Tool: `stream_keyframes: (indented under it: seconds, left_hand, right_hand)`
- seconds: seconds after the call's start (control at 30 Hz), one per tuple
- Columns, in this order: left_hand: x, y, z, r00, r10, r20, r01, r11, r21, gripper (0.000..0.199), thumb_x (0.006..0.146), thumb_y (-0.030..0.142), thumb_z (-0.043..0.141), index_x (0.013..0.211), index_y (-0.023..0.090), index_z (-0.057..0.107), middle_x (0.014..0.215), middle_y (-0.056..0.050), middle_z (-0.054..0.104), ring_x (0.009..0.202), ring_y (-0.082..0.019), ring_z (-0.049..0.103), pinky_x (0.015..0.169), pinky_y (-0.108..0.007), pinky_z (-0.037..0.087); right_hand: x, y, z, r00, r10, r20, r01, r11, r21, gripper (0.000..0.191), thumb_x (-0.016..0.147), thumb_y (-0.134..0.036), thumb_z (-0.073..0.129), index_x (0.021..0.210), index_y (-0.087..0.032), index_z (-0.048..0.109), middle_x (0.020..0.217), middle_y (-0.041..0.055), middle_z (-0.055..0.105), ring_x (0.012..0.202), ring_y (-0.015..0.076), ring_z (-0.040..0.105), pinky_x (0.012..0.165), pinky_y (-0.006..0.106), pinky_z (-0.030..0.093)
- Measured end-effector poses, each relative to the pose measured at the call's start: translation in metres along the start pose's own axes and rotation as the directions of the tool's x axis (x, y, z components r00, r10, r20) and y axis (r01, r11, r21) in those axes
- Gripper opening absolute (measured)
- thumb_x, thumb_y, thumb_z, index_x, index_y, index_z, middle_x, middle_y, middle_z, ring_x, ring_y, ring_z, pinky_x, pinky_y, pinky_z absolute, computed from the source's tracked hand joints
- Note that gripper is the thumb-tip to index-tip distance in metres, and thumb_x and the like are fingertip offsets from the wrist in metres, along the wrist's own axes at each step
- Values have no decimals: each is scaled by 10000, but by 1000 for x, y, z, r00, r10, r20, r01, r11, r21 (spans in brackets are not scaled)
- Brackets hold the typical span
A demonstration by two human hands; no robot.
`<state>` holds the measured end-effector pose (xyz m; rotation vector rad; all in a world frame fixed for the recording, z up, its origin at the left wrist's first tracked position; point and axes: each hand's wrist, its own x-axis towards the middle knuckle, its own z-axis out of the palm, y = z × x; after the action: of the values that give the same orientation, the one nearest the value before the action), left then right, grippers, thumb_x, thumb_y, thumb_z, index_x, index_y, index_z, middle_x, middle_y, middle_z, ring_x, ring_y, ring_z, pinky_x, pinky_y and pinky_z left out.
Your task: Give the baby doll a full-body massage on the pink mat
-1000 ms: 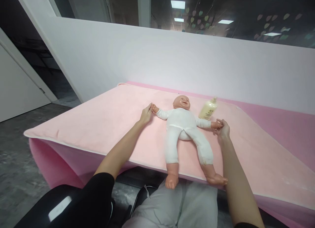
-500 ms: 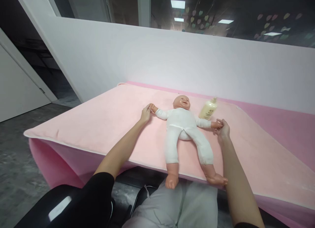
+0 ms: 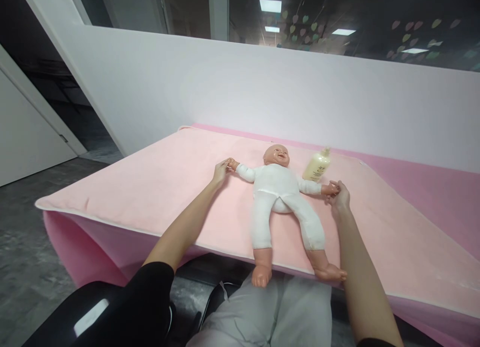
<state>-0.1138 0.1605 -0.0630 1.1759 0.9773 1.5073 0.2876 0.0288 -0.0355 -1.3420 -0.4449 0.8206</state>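
Observation:
A baby doll (image 3: 276,181) with a white cloth body lies on its back, arms spread wide and bare feet toward me, past the table's near edge. My left hand (image 3: 221,172) is closed on the doll's hand at the left, fingertips pinching it. On the other side, my right hand (image 3: 339,195) grips the doll's other hand between thumb and fingers. Just beyond that arm a pale yellow pump bottle (image 3: 317,165) leans to the right, close to the doll's sleeve.
A light pink cloth (image 3: 142,187) covers the table and hangs over its front edge. Behind it rises a white wall (image 3: 240,87) with dark glass above. My legs (image 3: 270,312) are under the near edge. A white door (image 3: 30,122) stands at far left.
My left hand has shifted very slightly, still holding the doll's hand. Otherwise the doll, the bottle and my right hand look the same.

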Motion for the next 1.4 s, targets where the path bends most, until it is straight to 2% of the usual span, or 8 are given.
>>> stream_keyframes:
  seconds: [0.23, 0.53, 0.67, 0.87, 1.07, 1.23, 1.4]
  left_hand:
    - [-1, 2, -2, 999, -46, -7, 46, 998, -44, 214, 796, 261, 531, 859, 112, 672, 853, -84, 722, 703, -141, 643, 751, -303, 533]
    - [-1, -1, -3, 999, 17, 29, -17, 1000, 14, 353, 790, 471, 607, 739, 126, 664, 770, -87, 710, 666, -160, 633, 702, -307, 512]
    - [0, -2, -3, 999, 14, 41, -14, 1000, 4, 385, 765, 508, 637, 775, 125, 676, 761, -77, 709, 644, -156, 628, 681, -301, 507]
    - [-1, -1, -3, 999, 8, -36, -9, 1000, -17, 385, 742, 512, 663, 767, 128, 660, 760, -77, 697, 669, -151, 615, 651, -280, 486]
    - [-1, 0, -3, 999, 1, -39, -1, 1000, -7, 406, 729, 545, 646, 754, 141, 631, 757, -73, 666, 694, -162, 611, 658, -295, 471]
    - [-4, 5, 2, 999, -17, -48, 12, 995, -97, 272, 721, 398, 601, 819, 150, 653, 856, -68, 692, 723, -147, 607, 666, -265, 473]
    - [-6, 12, 6, 991, -132, 3, 129, 968, -216, 238, 666, 283, 562, 827, 139, 663, 743, -31, 672, 573, -107, 535, 630, -247, 459]
  right_hand:
    - [1, 0, 0, 1000, -12, -4, 12, 1000, 7, 315, 820, -459, 492, 942, -188, 594, 681, -26, 505, 397, 64, 365, 330, 201, 264]
    - [1, 1, 0, 1000, -9, 2, 9, 1000, -2, 346, 809, -498, 511, 953, -193, 590, 654, -35, 491, 390, 68, 356, 321, 207, 267]
    - [1, 1, 0, 1000, -14, -3, 14, 1000, 5, 307, 824, -454, 495, 952, -195, 596, 660, -33, 487, 390, 74, 361, 315, 219, 273]
    - [-1, 0, 0, 1000, -5, -4, 5, 1000, 6, 304, 829, -459, 493, 942, -192, 585, 667, -26, 494, 390, 72, 354, 316, 215, 265]
    - [-1, -1, 0, 1000, -3, -5, 3, 1000, 5, 298, 826, -451, 491, 937, -194, 593, 677, -25, 496, 391, 68, 361, 328, 207, 279]
    - [0, 0, 0, 1000, -5, -6, 5, 1000, 13, 296, 823, -445, 496, 935, -190, 596, 674, -25, 498, 390, 67, 362, 326, 205, 279]
    - [1, 1, 0, 1000, -2, -6, 2, 1000, 14, 287, 833, -431, 477, 931, -192, 602, 664, -28, 497, 378, 70, 365, 322, 210, 268]
